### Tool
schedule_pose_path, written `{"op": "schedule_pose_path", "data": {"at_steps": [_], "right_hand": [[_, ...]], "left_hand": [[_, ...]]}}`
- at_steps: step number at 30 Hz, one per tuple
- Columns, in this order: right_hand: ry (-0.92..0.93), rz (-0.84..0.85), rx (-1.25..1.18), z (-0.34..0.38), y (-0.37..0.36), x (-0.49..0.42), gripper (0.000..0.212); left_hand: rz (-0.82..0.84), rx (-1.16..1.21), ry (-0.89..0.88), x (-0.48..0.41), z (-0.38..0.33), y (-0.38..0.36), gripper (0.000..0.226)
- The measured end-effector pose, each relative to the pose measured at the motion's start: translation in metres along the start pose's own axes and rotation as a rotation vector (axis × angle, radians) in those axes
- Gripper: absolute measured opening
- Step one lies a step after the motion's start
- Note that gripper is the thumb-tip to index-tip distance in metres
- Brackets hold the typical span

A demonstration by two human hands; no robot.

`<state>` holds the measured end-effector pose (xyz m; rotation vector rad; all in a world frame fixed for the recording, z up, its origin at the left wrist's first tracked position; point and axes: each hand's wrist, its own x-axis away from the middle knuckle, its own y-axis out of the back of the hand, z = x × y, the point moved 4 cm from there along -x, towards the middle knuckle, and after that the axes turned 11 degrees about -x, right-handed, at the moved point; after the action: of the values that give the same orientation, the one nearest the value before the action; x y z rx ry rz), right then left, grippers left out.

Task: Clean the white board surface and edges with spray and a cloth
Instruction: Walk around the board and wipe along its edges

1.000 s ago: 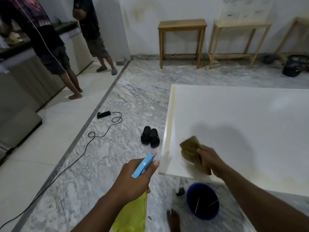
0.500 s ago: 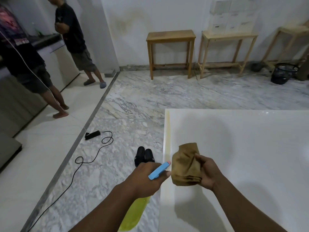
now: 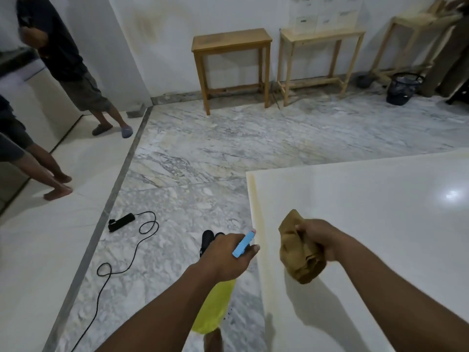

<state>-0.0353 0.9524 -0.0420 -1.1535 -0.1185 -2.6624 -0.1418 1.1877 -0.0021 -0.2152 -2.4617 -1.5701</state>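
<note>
The white board (image 3: 380, 212) fills the right half of the view, its left edge stained yellowish. My left hand (image 3: 223, 257) grips a yellow spray bottle (image 3: 215, 308) with a blue nozzle, just left of the board's left edge, nozzle pointing toward the board. My right hand (image 3: 317, 237) holds a crumpled brown cloth (image 3: 297, 250) lifted above the board near that edge; the cloth's shadow falls on the board below it.
Black sandals (image 3: 209, 237) lie on the marble floor beside the board. A black power strip (image 3: 120, 221) with a looping cord lies to the left. Two persons (image 3: 68, 72) stand at far left. Wooden tables (image 3: 231, 62) and a dark bucket (image 3: 402, 90) line the far wall.
My right hand lifted the cloth off the board's near corner and raised it above the surface. The view tilted up and the bottle came closer to the board's left edge.
</note>
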Motion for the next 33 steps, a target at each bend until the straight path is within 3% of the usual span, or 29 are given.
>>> {"op": "schedule_pose_path", "data": {"at_steps": [4, 9, 12, 14, 16, 18, 20, 24, 28, 33], "right_hand": [[0.087, -0.129, 0.313, 0.070, -0.021, -0.052, 0.027], [0.217, -0.422, 0.759, 0.159, -0.075, -0.143, 0.044], [0.235, -0.418, 0.867, 0.172, -0.121, -0.198, 0.059], [0.114, -0.320, 0.960, 0.157, -0.148, -0.232, 0.062], [0.084, -0.355, 1.045, 0.149, -0.158, -0.254, 0.061], [0.259, -0.511, 1.101, 0.158, -0.150, -0.261, 0.058], [0.480, -0.508, 1.199, 0.157, -0.141, -0.269, 0.054], [0.523, -0.312, 1.269, 0.107, -0.135, -0.295, 0.070], [0.599, -0.436, 1.216, 0.098, -0.135, -0.300, 0.066], [0.651, -0.469, 1.163, 0.092, -0.133, -0.304, 0.063]], "left_hand": [[-0.044, 0.102, -0.010, -0.049, 0.052, 0.014, 0.044], [-0.017, 0.140, -0.057, -0.103, 0.122, 0.023, 0.032], [0.028, 0.214, -0.039, -0.125, 0.166, 0.024, 0.028], [0.036, 0.249, -0.028, -0.138, 0.189, 0.025, 0.030], [0.041, 0.267, -0.045, -0.151, 0.204, 0.022, 0.033], [0.072, 0.291, -0.073, -0.162, 0.212, 0.018, 0.033], [0.077, 0.314, -0.119, -0.169, 0.210, 0.017, 0.032], [0.079, 0.364, -0.190, -0.191, 0.197, 0.006, 0.032], [0.087, 0.410, -0.205, -0.205, 0.185, -0.009, 0.041], [0.082, 0.396, -0.225, -0.208, 0.173, -0.038, 0.036]]}}
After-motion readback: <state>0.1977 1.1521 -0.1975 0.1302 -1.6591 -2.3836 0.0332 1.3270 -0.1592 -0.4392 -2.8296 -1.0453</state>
